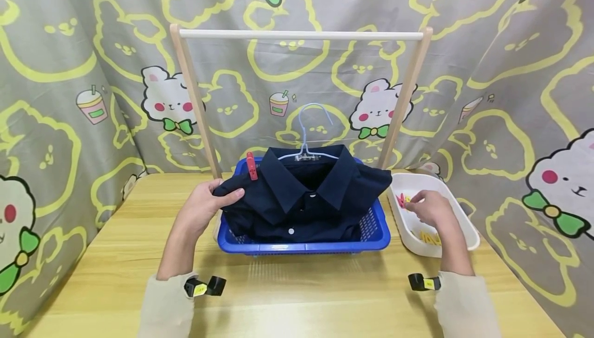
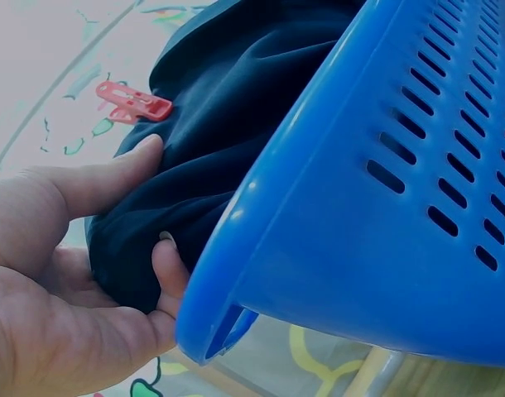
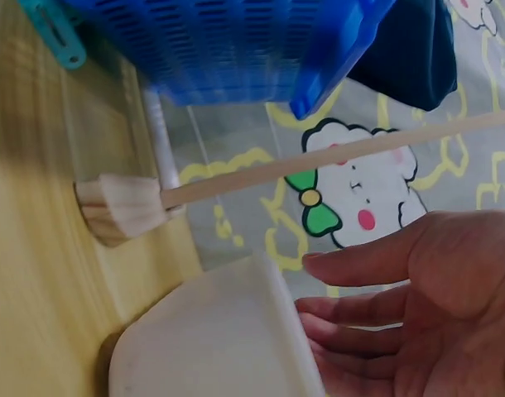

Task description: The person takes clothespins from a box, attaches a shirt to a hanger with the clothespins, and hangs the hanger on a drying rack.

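Note:
A dark navy collared shirt (image 1: 297, 199) on a light blue wire hanger (image 1: 304, 132) lies bunched in a blue plastic basket (image 1: 301, 248). My left hand (image 1: 201, 206) grips the shirt's shoulder at the left, thumb on top and fingers beneath; the left wrist view shows the cloth (image 2: 211, 124) between them. A red clothespin (image 1: 251, 166) is clipped to that shoulder, just beyond the thumb. Over the white tray (image 1: 471, 237) at the right, my right hand (image 1: 433, 208) has its fingertips right beside another red clothespin (image 1: 401, 200). In the right wrist view its thumb and fingers stand apart at the tray's rim.
Several yellow clothespins (image 1: 429, 238) lie in the tray. Behind the basket stands a wooden rack with a white crossbar (image 1: 301, 34); its right post (image 3: 319, 160) rises between basket and tray. A patterned curtain (image 1: 232, 96) surrounds the wooden table (image 1: 278, 297).

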Tool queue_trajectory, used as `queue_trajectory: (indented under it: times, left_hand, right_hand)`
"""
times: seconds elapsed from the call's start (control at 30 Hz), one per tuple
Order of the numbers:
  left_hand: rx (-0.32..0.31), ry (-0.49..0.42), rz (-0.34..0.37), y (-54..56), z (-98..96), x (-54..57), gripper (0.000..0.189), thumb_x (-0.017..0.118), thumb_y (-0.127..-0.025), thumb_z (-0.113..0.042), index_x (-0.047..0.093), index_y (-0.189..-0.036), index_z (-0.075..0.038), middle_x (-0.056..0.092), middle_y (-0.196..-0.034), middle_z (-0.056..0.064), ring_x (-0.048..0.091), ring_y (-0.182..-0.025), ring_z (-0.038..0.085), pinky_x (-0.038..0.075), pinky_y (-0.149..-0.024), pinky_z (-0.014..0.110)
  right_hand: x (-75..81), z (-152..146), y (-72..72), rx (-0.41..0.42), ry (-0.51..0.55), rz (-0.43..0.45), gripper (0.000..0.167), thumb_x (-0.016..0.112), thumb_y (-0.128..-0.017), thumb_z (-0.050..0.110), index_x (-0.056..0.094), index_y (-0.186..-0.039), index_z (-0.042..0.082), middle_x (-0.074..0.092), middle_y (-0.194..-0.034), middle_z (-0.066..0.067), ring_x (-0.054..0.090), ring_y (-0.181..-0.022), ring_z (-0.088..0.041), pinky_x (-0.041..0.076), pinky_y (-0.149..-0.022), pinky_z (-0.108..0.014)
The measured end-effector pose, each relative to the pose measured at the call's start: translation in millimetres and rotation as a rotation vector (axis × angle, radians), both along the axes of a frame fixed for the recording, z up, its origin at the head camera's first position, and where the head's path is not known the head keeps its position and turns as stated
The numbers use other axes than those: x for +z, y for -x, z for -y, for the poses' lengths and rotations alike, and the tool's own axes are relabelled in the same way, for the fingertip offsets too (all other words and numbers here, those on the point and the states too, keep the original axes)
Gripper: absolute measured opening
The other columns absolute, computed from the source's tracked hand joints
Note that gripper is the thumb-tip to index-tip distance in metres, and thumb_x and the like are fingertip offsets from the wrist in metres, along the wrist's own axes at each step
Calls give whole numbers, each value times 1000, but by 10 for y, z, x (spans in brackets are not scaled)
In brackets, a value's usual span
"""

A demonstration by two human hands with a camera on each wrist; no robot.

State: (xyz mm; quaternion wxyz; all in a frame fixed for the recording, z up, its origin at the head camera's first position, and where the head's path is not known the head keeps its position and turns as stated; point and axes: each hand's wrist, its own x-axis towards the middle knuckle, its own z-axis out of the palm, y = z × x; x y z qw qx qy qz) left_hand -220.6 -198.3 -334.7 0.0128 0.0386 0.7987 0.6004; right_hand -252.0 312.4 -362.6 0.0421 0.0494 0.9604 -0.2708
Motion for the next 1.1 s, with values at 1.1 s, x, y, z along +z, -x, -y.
queue_trajectory:
  times: [1.1]
  left_hand:
    - [-2,1,7,-11,3,1,36,77,-92,-32,61,-95,0,54,-90,3,50,-101,27,40,-90,37]
  right_hand:
    - [-258,-77,-17,-53,-84,265,25,69,-82,13,56,-88,-8,47,-67,-8,50,-59,-20,40,-59,-31]
